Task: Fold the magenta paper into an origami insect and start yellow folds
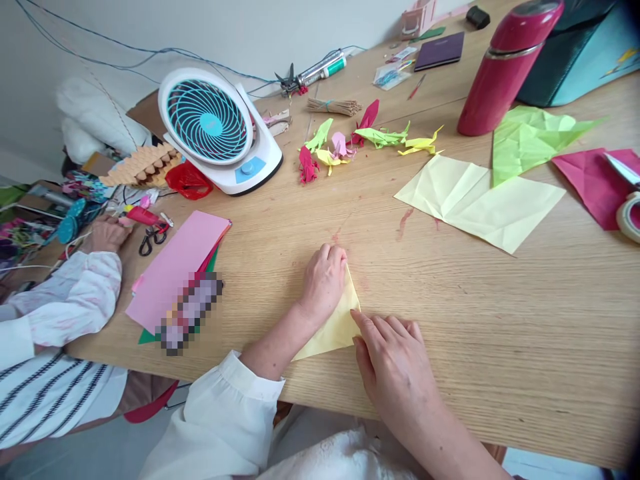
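A pale yellow sheet of origami paper (336, 328), folded to a point, lies flat near the table's front edge. My left hand (323, 283) is closed over its upper corner, with the curled fingertips hidden from view. At the sheet's right edge, my right hand (395, 350) touches the paper with a stretched index finger. Its thumb is apart, below the index finger, and the other fingers bend loosely. My left forearm and hand cover much of the sheet's left side.
Folded paper animals (383, 137), a white fan (245, 163) and a red thermos (500, 80) stand farther back. Creased yellow paper (480, 200) lies right, near scissors (623, 170). Pink paper (180, 263) lies left. Another person's hand (107, 233) is beside black-handled scissors (153, 239).
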The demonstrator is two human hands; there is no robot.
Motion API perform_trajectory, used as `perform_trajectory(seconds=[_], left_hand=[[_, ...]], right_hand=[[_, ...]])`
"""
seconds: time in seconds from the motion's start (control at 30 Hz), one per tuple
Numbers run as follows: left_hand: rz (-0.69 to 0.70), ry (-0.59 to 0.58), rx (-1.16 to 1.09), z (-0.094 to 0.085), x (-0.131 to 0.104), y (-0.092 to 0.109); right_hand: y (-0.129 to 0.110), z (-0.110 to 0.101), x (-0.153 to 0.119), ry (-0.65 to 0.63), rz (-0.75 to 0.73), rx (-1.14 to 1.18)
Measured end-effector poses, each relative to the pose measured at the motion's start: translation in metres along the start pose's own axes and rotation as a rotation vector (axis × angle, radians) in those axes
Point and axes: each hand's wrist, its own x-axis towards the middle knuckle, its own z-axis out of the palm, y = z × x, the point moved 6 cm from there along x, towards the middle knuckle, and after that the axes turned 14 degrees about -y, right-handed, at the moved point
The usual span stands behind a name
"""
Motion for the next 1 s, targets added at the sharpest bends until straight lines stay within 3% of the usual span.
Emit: perform_trajectory(seconds=[0.37, 0.7, 1.0], left_hand=[[0.232, 0.045, 0.162, -0.006, -0.042, 0.016], [0.098, -0.089, 0.271, 0.001, -0.032, 0.018], [0.083, -0.142, 0.199, -0.001, -0.030, 0.020]], right_hand=[[0.000, 0.000, 0.000, 0.012, -0.004, -0.003], [-0.001, 0.000, 0.001, -0.001, -0.008, -0.009], [-0.001, -0.002, 0.001, -0.013, -0.016, -0.004]])
